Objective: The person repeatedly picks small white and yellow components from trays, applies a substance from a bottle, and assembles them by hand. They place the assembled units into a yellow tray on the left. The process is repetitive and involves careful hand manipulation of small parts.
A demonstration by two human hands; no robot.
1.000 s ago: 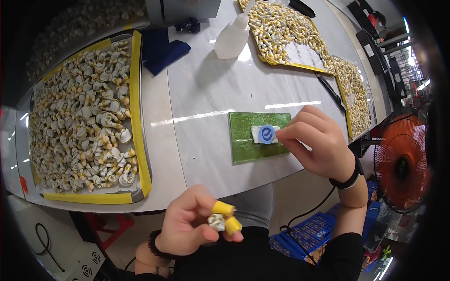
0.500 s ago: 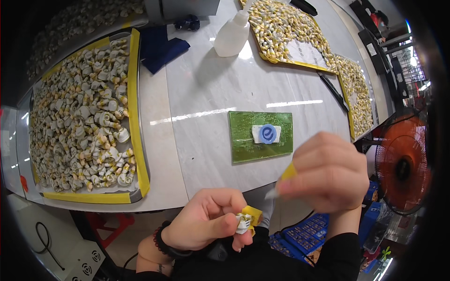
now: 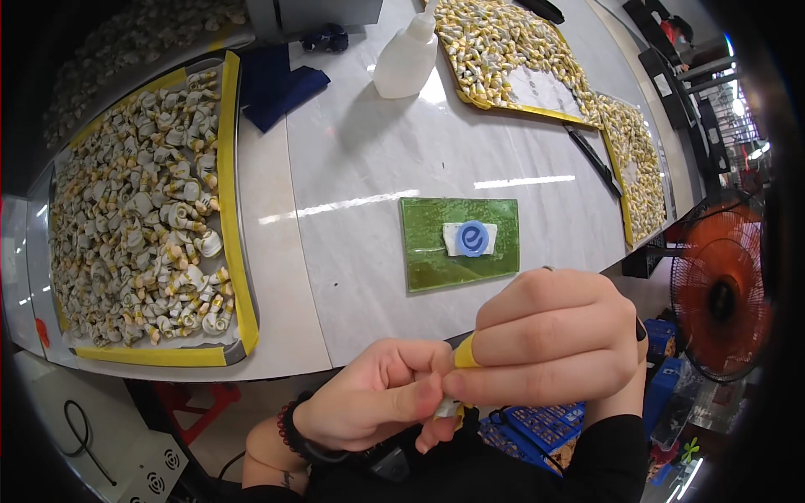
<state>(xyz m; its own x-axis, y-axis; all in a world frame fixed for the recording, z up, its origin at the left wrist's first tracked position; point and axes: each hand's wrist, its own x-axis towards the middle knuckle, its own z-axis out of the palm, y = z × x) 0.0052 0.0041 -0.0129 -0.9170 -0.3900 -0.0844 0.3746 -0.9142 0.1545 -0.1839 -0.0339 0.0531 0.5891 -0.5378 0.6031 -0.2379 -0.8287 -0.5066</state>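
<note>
Just in front of the table edge, my left hand (image 3: 369, 398) pinches a small white-and-yellow figurine piece (image 3: 449, 409), mostly hidden by fingers. My right hand (image 3: 558, 335) is closed right against the left fingertips, its thumb and forefinger pressed together at the piece. A bit of yellow (image 3: 464, 352) shows at the right fingers; whether it is a finger wrap or something held cannot be made out. Beyond the hands lies a green rectangular pad (image 3: 419, 268). It bears a white block (image 3: 453, 237) topped by a round blue disc (image 3: 472, 239) with a curled mark.
A yellow-edged tray (image 3: 228, 210) of white figurine pieces stands at left. Yellow-edged trays of smaller pieces (image 3: 495, 50) sit at far right, beside a black pen-like tool (image 3: 594, 161). A white squeeze bottle (image 3: 406, 63), dark blue cloth (image 3: 285, 92) and orange fan (image 3: 721, 293) are around.
My right hand has moved left and down, from apart to meeting the left hand at the small piece. The left hand stays nearly in place, and the view has shifted slightly.
</note>
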